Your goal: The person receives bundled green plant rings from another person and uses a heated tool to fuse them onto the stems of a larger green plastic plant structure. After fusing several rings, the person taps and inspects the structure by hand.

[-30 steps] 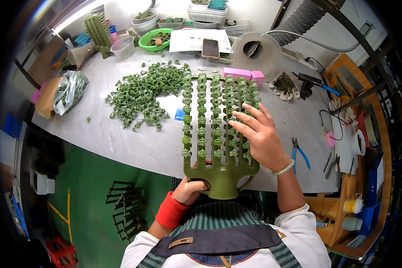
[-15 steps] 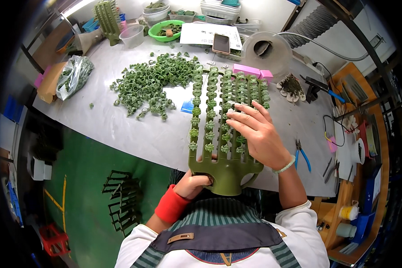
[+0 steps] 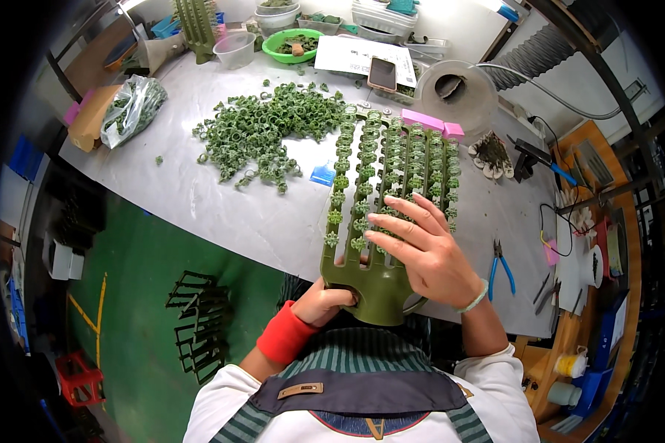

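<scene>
A dark green rack (image 3: 376, 286) with several long parallel bars leans up from my lap onto the table edge. Small green ring-shaped pieces (image 3: 347, 166) stand in rows along its bars. My left hand (image 3: 325, 301) is closed round the lower left corner of the rack's base, thumb on top. Over the lower right rows lies my right hand (image 3: 428, 247), its fingers stretched out and slightly apart. Whether those fingertips press on the pieces cannot be told. Left of the rack, a heap of loose green ring pieces (image 3: 273, 122) is spread on the grey table (image 3: 236, 221).
At the back stand a green basin (image 3: 273, 55), a clear tub (image 3: 235, 50) and a phone (image 3: 382, 74). Pink blocks (image 3: 428, 122) lie beyond the rack. Blue-handled pliers (image 3: 504, 273) rest at right. A filled plastic bag (image 3: 133, 107) sits far left. Dark racks (image 3: 196, 325) are below.
My right hand has moved left and down across the rack's lower rows. The whole view has shifted slightly; my left hand keeps its hold.
</scene>
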`<state>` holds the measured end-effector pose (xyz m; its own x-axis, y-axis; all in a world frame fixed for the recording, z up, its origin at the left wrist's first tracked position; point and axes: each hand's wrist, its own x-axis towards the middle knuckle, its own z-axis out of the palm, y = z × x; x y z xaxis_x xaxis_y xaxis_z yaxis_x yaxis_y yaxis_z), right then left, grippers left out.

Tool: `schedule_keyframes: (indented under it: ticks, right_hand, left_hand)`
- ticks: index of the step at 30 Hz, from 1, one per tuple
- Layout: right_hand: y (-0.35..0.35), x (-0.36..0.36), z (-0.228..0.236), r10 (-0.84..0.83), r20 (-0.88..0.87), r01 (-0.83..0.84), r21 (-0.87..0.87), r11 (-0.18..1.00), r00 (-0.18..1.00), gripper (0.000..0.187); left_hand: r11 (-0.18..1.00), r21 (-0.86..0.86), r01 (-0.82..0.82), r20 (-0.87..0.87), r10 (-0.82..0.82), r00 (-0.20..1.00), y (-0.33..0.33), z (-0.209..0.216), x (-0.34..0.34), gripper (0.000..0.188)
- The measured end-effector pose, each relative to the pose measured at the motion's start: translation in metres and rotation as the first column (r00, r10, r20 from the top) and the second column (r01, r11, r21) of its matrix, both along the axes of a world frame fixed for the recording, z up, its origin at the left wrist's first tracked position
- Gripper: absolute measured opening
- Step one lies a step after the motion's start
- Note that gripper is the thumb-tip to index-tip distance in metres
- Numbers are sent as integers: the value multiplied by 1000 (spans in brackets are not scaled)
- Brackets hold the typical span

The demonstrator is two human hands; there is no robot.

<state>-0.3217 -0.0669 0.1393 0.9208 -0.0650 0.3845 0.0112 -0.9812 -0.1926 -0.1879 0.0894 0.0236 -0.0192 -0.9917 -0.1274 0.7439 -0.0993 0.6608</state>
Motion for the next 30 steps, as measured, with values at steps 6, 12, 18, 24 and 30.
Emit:
schedule_keyframes:
  ticks: [6,12,18,24,30]
  right_hand:
    - [6,4,-2,-5,-53,5,-8,1000,999,41]
    - [6,5,-3,0,-43,0,-1,1000,999,40]
    - [5,4,-1,2,-59,-2,7,1000,998,41]
    - [-8,15,-5,-113,-12,111,-109,988,994,44]
    - [-10,16,-5,-99,-55,93,-98,991,994,46]
  left_hand:
    - [1000,9,9,3,-9,1000,0,6,0,73]
    - [1000,26,-10,11,10,1000,1,4,0,73]
    - [1000,18,2,9,-2,1000,2,0,0,72]
    - [999,37,7,12,-7,1000,3,4,2,72]
    - [999,20,-38,25,38,999,5,5,-1,71]
